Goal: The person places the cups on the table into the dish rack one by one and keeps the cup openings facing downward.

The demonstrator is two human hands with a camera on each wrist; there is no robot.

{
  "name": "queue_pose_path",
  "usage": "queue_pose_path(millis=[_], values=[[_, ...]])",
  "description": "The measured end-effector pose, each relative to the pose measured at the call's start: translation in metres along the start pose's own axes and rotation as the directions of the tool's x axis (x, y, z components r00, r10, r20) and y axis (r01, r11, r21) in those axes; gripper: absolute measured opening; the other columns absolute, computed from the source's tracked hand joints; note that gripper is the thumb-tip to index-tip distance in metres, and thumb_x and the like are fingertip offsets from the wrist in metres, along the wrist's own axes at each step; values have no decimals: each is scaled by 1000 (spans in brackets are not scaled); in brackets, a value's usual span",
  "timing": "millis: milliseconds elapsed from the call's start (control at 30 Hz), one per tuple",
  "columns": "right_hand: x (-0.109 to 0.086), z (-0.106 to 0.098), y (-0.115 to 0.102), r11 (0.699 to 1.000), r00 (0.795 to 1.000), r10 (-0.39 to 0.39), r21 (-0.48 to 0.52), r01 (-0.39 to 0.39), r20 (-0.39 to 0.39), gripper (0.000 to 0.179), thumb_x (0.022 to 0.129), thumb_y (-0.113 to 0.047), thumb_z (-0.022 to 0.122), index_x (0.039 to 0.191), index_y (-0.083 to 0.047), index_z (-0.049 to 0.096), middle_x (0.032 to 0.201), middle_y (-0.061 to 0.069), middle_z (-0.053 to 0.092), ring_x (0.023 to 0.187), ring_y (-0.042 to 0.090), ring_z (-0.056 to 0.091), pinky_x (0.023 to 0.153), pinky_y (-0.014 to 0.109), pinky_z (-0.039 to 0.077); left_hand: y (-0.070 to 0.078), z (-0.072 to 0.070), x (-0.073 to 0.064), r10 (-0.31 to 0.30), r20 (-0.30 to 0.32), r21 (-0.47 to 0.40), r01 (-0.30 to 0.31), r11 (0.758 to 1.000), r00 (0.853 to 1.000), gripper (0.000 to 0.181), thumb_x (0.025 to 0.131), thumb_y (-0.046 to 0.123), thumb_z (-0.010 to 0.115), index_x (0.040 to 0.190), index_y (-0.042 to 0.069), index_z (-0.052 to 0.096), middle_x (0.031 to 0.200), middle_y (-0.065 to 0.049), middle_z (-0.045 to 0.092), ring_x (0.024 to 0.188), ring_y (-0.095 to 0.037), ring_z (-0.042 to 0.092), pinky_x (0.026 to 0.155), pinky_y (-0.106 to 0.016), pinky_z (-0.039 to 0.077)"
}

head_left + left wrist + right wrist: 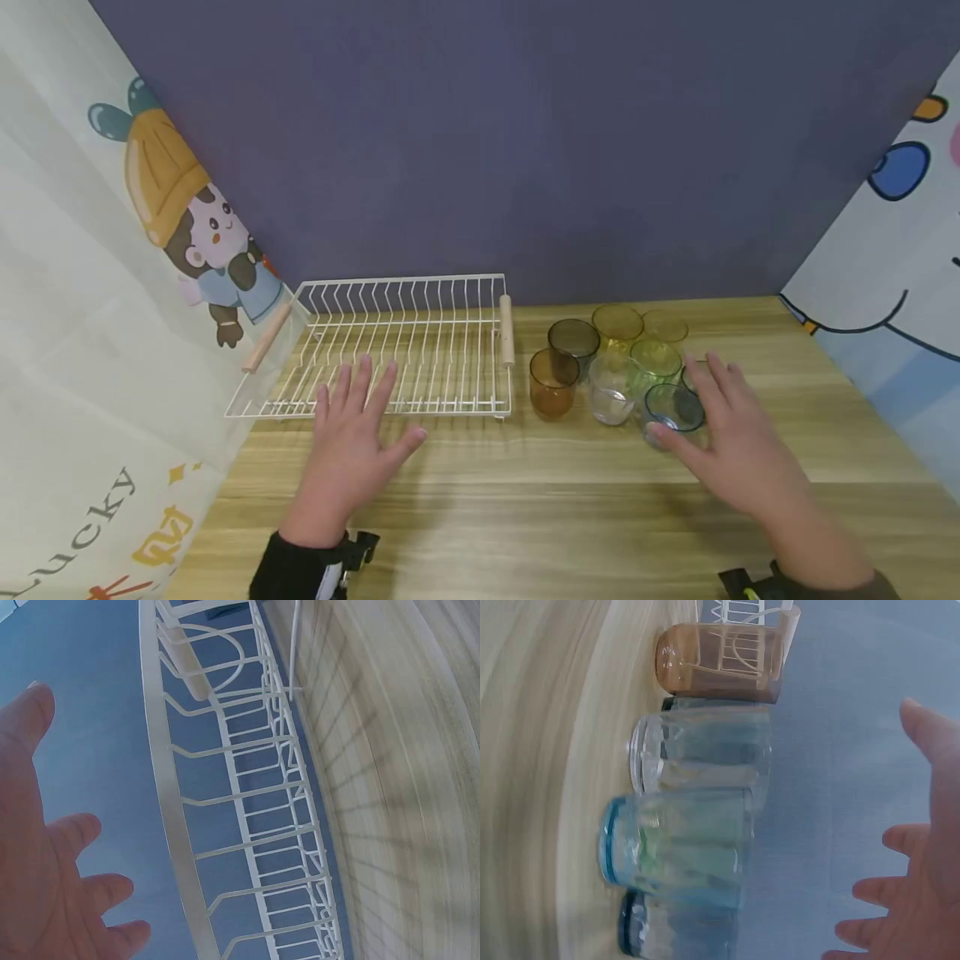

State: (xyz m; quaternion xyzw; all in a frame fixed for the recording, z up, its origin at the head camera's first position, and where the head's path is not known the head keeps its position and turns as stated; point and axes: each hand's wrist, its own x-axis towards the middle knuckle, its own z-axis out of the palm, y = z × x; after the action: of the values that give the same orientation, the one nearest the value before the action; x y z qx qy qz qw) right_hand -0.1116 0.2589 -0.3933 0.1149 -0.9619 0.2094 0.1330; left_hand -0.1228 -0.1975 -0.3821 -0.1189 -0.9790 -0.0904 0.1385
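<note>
My left hand (351, 454), fingers spread, hovers before the front edge of a white wire dish rack (420, 407) with wooden handles. In the left wrist view the hand stands apart from the rack (169, 802). My right hand (742, 450) hovers over the front right of a group of drinking glasses, holding none. Nearest it are a light blue glass (652, 433) and a dark blue glass (634, 922), partly hidden in the head view by the fingers. Beside them stand a clear glass (611, 404), a green glass (655, 360) and an amber glass (553, 392).
Behind stand a smoky grey glass (573, 337), a yellow glass (617, 325) and a pale yellowish glass (666, 325). The wood-grain table (540, 517) meets a dark blue-grey wall (525, 150). Printed curtains or panels flank both sides.
</note>
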Motion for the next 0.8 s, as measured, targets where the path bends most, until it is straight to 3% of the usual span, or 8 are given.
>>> queue_pose_path(millis=[100, 333, 533, 667, 800], values=[[2, -8, 7, 1000, 999, -2, 10, 2, 47, 97, 89, -53, 64, 159, -18, 6, 161, 22, 1, 143, 49, -2, 101, 79, 17, 1, 1, -1, 6, -6, 1, -6, 1000, 1000, 89, 89, 75, 37, 158, 28, 7, 163, -6, -9, 146, -30, -13, 116, -63, -2], [5, -18, 19, 1000, 998, -21, -22, 23, 61, 98, 88, -52, 65, 159, -18, 6, 160, 25, 6, 143, 49, 5, 101, 78, 21, 2, 0, 0, 14, -6, 1, -14, 1000, 1000, 88, 89, 75, 37, 158, 29, 8, 163, -6, -8, 147, -30, -12, 117, -60, -7], [17, -20, 32, 999, 997, -34, 0, 35, 69, 97, 90, -48, 65, 158, -9, 9, 156, 33, 11, 138, 56, 12, 99, 78, 22, 5, -1, -2, 17, 1, -3, -17, 1000, 1000, 89, 88, 77, 36, 158, 30, 8, 163, -6, -6, 148, -30, -9, 117, -62, -3], [34, -23, 47, 1000, 994, 19, -14, -18, 111, 97, 91, -51, 61, 157, -3, 8, 153, 38, 12, 134, 60, 15, 97, 79, 22, 7, -1, -3, 26, 1, -6, -26, 1000, 1000, 90, 87, 78, 37, 158, 27, 13, 163, -7, -3, 148, -30, -6, 117, -62, -1], [50, -29, 63, 997, 972, 78, 9, -82, 220, 97, 94, -53, 55, 156, -2, 0, 154, 38, 8, 134, 61, 12, 97, 79, 20, 10, 1, -7, 27, 28, -11, -26, 1000, 999, 89, 87, 78, 36, 158, 30, 10, 163, -7, -3, 148, -29, -8, 117, -60, -5]])
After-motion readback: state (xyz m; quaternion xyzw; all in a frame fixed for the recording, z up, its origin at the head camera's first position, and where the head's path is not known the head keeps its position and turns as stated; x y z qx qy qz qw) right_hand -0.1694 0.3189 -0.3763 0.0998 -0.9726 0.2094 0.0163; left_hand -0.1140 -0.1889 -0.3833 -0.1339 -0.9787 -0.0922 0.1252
